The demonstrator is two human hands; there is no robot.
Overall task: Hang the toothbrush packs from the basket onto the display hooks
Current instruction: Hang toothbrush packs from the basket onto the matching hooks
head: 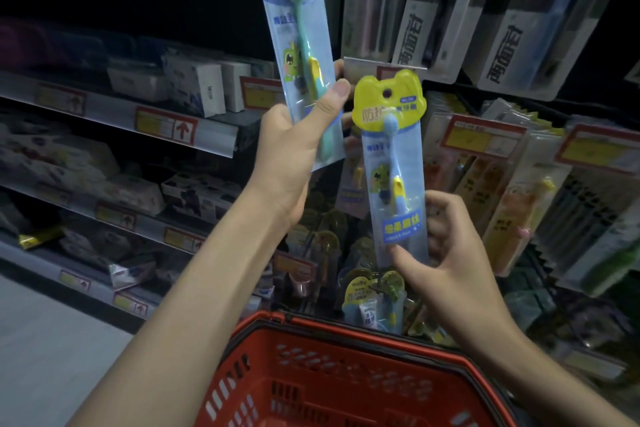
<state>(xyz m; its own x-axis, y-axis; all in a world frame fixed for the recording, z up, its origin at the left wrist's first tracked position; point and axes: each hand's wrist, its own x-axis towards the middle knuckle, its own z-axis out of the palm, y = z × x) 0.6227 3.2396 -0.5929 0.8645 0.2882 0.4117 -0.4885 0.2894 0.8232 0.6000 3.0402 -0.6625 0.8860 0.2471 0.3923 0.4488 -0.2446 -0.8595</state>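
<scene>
Stock. Upper centre: we are gripping the teal toothbrush pack (pixel 294 28) in our left hand (pixel 294 156), hole end up for hooking. Centre right: our right hand (pixel 450 253) is pinching the blue toothbrush pack (pixel 391 156) at its foot likewise. Bottom centre: red basket (pixel 266 317) is sitting below.

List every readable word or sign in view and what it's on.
"防", next character unclear: yellow header of the green toothbrush pack in the left hand.
"防", same: blue toothbrush pack in the right hand.
"两面针": white packs hanging upper right.
Red up-arrow: shelf tag.
Lower label on the blue toothbrush pack, price tags: too blurred.
</scene>
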